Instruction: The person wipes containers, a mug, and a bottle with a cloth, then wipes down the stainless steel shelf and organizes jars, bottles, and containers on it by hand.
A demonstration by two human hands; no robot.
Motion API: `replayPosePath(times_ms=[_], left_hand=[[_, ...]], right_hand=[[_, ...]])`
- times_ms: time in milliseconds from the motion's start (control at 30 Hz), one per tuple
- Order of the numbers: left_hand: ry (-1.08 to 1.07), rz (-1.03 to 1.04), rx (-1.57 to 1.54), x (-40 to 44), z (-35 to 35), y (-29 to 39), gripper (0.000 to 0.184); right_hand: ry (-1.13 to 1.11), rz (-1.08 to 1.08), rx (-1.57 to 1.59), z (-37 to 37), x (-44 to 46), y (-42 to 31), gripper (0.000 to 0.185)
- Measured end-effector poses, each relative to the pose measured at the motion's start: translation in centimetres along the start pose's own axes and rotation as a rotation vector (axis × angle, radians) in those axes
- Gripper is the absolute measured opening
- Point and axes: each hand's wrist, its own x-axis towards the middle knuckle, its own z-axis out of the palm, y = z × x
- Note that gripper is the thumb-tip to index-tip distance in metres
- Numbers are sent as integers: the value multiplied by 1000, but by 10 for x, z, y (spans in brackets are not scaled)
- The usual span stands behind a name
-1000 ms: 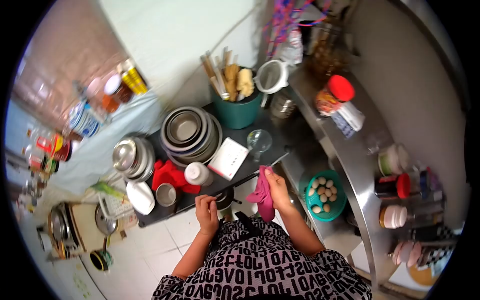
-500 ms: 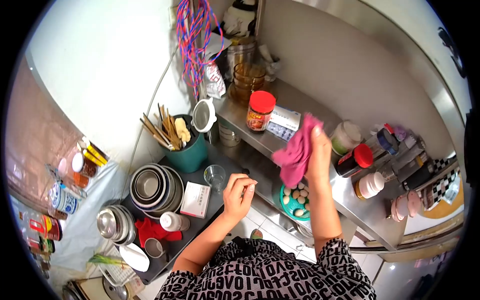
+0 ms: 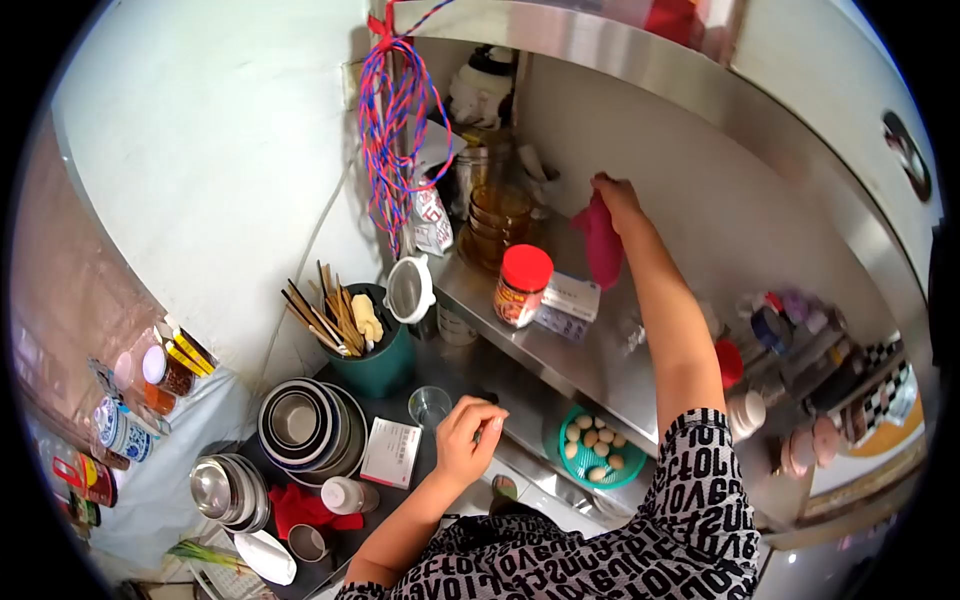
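At the back of the metal shelf point(image 3: 610, 355), my right hand point(image 3: 618, 200) is closed round a pink cloth point(image 3: 602, 245) that hangs down from it. My left hand point(image 3: 466, 440) is held low before my body, its fingers curled in and nothing visible in them. A clear plastic cup point(image 3: 429, 407) is close beside it. Left of the cloth, a red-lidded jar point(image 3: 522, 286) stands on the shelf against a white box point(image 3: 570, 297). Behind the jar are stacked amber glass bowls point(image 3: 497, 225).
A green basket of eggs point(image 3: 598, 472) sits below the shelf. To the left are a green bucket of chopsticks and utensils point(image 3: 372, 360), nested metal bowls point(image 3: 300, 420) and a white bottle point(image 3: 348, 494). Jars, including a pale one point(image 3: 745, 412), stand right of my arm. A red-blue cord point(image 3: 400, 140) hangs above.
My right hand has carried the pink cloth up and away from me, from the shelf's front to its back. My left hand stays curled near the cup. The view has tilted up.
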Motion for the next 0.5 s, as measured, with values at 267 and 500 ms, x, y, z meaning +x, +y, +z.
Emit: replayPosePath(times_ms=[267, 500], left_hand=[[110, -266, 205, -2, 0, -31, 5], [228, -429, 265, -9, 13, -37, 6]], right_hand=[[-327, 265, -26, 69, 115, 86, 75], [-333, 331, -199, 89, 138, 78, 66]])
